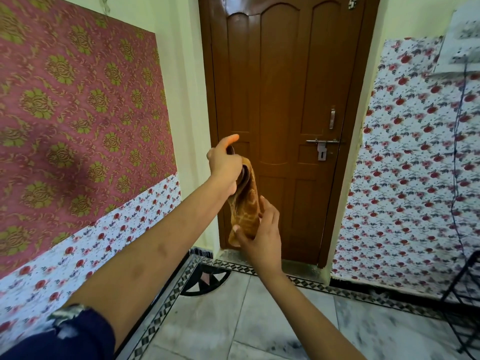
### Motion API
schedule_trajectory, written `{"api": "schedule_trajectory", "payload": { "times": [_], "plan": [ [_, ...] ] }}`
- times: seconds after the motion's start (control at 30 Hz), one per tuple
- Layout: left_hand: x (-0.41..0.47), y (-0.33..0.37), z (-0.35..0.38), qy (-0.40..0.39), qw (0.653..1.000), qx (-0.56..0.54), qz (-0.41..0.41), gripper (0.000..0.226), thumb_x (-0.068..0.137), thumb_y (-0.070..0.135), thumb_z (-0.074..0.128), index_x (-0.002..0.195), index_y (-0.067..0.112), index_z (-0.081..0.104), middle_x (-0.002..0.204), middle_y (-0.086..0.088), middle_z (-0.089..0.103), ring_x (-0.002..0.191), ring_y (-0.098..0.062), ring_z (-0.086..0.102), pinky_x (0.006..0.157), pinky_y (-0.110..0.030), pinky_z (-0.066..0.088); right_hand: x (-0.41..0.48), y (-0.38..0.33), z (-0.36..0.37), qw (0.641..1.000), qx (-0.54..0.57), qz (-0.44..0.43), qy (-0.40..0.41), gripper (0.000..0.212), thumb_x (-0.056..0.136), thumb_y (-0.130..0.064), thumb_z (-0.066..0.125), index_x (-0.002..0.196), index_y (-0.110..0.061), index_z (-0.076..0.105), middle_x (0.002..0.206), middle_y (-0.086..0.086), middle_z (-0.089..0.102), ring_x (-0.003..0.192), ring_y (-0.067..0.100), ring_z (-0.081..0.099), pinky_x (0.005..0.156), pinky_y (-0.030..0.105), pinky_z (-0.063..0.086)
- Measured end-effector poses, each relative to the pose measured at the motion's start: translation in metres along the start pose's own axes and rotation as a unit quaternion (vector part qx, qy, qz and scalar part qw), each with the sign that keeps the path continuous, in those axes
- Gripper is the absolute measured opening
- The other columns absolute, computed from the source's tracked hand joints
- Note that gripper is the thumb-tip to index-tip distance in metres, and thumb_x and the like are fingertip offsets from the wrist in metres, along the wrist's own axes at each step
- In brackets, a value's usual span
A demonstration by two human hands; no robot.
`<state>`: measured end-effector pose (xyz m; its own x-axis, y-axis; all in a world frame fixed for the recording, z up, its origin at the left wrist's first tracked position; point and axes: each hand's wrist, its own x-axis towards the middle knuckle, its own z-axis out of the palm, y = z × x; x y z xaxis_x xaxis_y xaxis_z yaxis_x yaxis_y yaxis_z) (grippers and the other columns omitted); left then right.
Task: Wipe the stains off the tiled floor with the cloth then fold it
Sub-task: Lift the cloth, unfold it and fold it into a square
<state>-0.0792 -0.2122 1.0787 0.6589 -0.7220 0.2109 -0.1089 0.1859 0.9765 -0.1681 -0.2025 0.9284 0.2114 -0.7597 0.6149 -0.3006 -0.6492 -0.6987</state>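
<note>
An orange-brown patterned cloth hangs folded lengthwise in the air in front of the door. My left hand grips its top end, with the index finger stretched out. My right hand holds the lower end from below, thumb on the front of the cloth and fingers behind it. The grey marbled tiled floor lies below my arms, with a black-and-white patterned border along the walls.
A shut brown wooden door with a bolt latch stands straight ahead. Maroon and floral wallpaper covers the left wall; floral paper covers the right wall. A black metal rack stands at the right edge.
</note>
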Motion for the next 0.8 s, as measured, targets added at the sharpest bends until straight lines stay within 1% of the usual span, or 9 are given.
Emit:
{"api": "schedule_trajectory", "payload": {
  "times": [0.07,0.17,0.27,0.33,0.4,0.5,0.57,0.63,0.8],
  "plan": [
    [-0.005,0.006,0.004,0.024,1.0,-0.003,0.006,0.047,0.092,-0.01,0.04,0.122,0.02,0.061,0.138,-0.007,0.043,0.122,-0.023,0.046,0.092,-0.027,0.048,0.001,0.002,0.004,0.999,-0.037,-0.012,0.038,0.075,0.078,-0.021,0.071,0.137,-0.018,0.025,0.139,0.009,0.033,0.116,0.025,0.049,0.083,0.031,0.05],
    [-0.009,0.009,0.007,0.043,0.999,-0.003,0.011,0.039,0.093,-0.004,0.041,0.121,0.015,0.06,0.142,-0.007,0.041,0.124,-0.026,0.046,0.094,-0.028,0.047,0.002,0.006,0.008,0.996,-0.077,-0.003,0.048,0.077,0.075,-0.026,0.074,0.132,-0.026,0.022,0.137,0.013,0.038,0.114,0.03,0.052,0.083,0.04,0.055],
    [-0.011,0.009,0.009,0.005,0.998,0.055,0.02,0.039,0.095,0.005,0.044,0.132,0.016,0.049,0.148,-0.006,0.032,0.129,-0.027,0.042,0.104,-0.039,0.043,0.004,0.013,0.013,0.99,-0.139,-0.005,0.033,0.079,0.072,-0.037,0.076,0.132,-0.019,0.028,0.136,0.017,0.041,0.116,0.033,0.05,0.088,0.043,0.051],
    [-0.014,0.008,0.008,-0.038,0.988,0.138,0.05,0.042,0.095,0.007,0.046,0.136,0.015,0.045,0.153,-0.004,0.026,0.135,-0.027,0.036,0.108,-0.039,0.038,0.006,0.015,0.016,0.986,-0.164,0.023,0.012,0.077,0.073,-0.042,0.073,0.133,-0.015,0.034,0.138,0.016,0.038,0.122,0.032,0.044,0.095,0.043,0.044],
    [-0.017,0.007,0.004,-0.072,0.958,0.253,0.111,0.044,0.094,0.005,0.05,0.137,0.014,0.046,0.156,-0.003,0.023,0.139,-0.026,0.03,0.109,-0.034,0.033,0.009,0.018,0.015,0.987,-0.152,0.056,0.005,0.074,0.074,-0.042,0.071,0.132,-0.013,0.036,0.138,0.013,0.036,0.122,0.03,0.042,0.098,0.042,0.041],
    [-0.016,0.005,-0.01,-0.085,0.879,0.409,0.229,0.039,0.091,0.004,0.054,0.129,0.012,0.056,0.153,-0.004,0.03,0.137,-0.024,0.036,0.108,-0.028,0.033,0.012,0.025,0.01,0.991,-0.115,0.062,0.002,0.065,0.075,-0.033,0.073,0.127,-0.012,0.04,0.131,0.009,0.042,0.117,0.027,0.046,0.092,0.041,0.047],
    [-0.015,0.006,-0.019,-0.077,0.825,0.478,0.292,0.032,0.091,0.007,0.055,0.122,0.011,0.061,0.151,-0.005,0.034,0.133,-0.024,0.042,0.107,-0.03,0.034,0.012,0.031,0.006,0.995,-0.075,0.067,-0.012,0.056,0.078,-0.029,0.072,0.125,-0.015,0.043,0.123,0.003,0.051,0.11,0.021,0.053,0.086,0.037,0.052],
    [-0.013,0.008,-0.027,-0.064,0.791,0.513,0.326,0.026,0.092,0.013,0.055,0.117,0.009,0.064,0.149,-0.005,0.036,0.125,-0.024,0.05,0.105,-0.03,0.037,0.011,0.035,0.001,0.996,-0.032,0.074,-0.028,0.046,0.082,-0.033,0.069,0.12,-0.019,0.048,0.112,-0.005,0.06,0.099,0.015,0.06,0.079,0.034,0.056],
    [-0.005,0.012,-0.044,-0.007,0.726,0.588,0.356,0.03,0.092,0.033,0.056,0.11,0.012,0.066,0.12,-0.004,0.049,0.086,-0.019,0.06,0.07,-0.027,0.045,0.01,0.038,-0.014,0.997,0.014,0.068,0.024,0.026,0.088,-0.033,0.061,0.108,-0.016,0.057,0.087,-0.007,0.065,0.073,0.008,0.063,0.061,0.02,0.053]
  ]
}}
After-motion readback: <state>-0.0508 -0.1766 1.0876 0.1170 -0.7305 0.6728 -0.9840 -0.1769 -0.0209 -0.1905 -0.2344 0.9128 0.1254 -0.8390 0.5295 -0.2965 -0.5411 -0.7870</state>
